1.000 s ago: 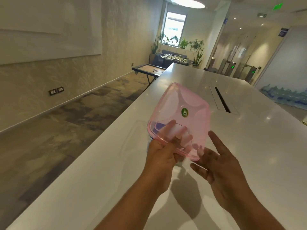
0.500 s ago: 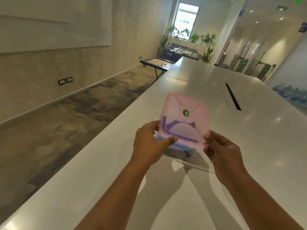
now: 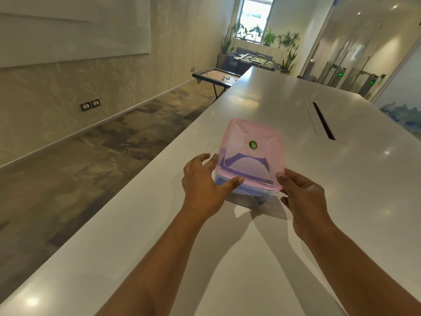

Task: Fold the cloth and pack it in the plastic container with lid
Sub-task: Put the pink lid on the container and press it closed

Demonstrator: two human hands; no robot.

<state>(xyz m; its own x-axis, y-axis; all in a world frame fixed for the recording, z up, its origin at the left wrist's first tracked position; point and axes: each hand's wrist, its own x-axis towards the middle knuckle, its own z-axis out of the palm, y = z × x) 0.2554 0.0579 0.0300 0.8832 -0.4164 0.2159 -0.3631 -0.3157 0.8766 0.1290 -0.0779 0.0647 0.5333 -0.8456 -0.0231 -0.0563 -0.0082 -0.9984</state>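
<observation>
A translucent pink lid (image 3: 250,144) with a green round sticker rests on a clear plastic container (image 3: 262,194) standing on the white table (image 3: 341,201). Through the lid and wall a purple-blue cloth (image 3: 230,182) shows inside the container. My left hand (image 3: 205,181) holds the lid's near-left corner, thumb on top, fingers spread along the left side. My right hand (image 3: 300,192) pinches the lid's near-right corner with the thumb on its edge.
A long dark cable slot (image 3: 323,120) is set in the table behind and to the right. The table's left edge drops to patterned carpet (image 3: 79,167). A game table (image 3: 216,75), football table and plants stand far off.
The lid came down from a tilted position in the air onto the container. My right hand, open a second ago, now grips the lid's right corner; my left hand shifted to the left corner.
</observation>
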